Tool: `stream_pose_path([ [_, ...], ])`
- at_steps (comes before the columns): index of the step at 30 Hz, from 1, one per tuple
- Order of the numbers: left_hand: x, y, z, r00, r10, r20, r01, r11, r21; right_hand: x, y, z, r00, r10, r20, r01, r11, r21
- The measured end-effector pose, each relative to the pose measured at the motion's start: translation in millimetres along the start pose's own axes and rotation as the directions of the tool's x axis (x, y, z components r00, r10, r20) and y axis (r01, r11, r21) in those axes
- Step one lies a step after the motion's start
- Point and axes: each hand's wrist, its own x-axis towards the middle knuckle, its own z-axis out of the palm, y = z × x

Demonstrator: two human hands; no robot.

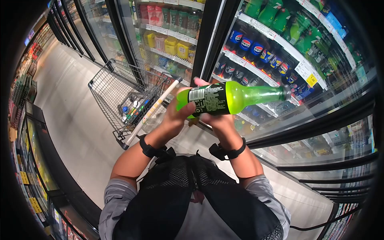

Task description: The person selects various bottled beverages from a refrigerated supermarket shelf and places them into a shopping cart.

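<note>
A bright green plastic soda bottle (236, 98) lies sideways in front of me, its neck and cap pointing right. Its black label with a barcode faces up. Around the base end, my left hand (178, 110) is closed with the thumb over the label. My right hand (218, 120) supports the bottle from below, near its middle, and its fingers are mostly hidden behind it. Beyond the bottle stands an upright glass-door fridge with Pepsi bottles (256, 49) on a shelf and green soda bottles (276, 18) above them.
A wire shopping cart (106, 80) with a few items inside stands to the left, its handle (154, 108) close to my left forearm. Glass fridge doors with black frames (208, 44) line the far side. A low display case (44, 148) runs along the left.
</note>
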Motion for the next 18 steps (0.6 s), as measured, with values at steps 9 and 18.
stream_pose_path([
  [9,-0.9,51.2,-9.9,0.916,0.367,-0.164,-0.278,0.874,0.399,1.3,-29.9,-33.9,0.984,-0.127,-0.126,0.172,0.868,0.465],
  [18,-10.2,50.0,0.0,0.905,0.405,-0.129,-0.323,0.852,0.412,-3.4,-29.5,-34.2,0.979,-0.178,-0.099,0.203,0.841,0.501],
])
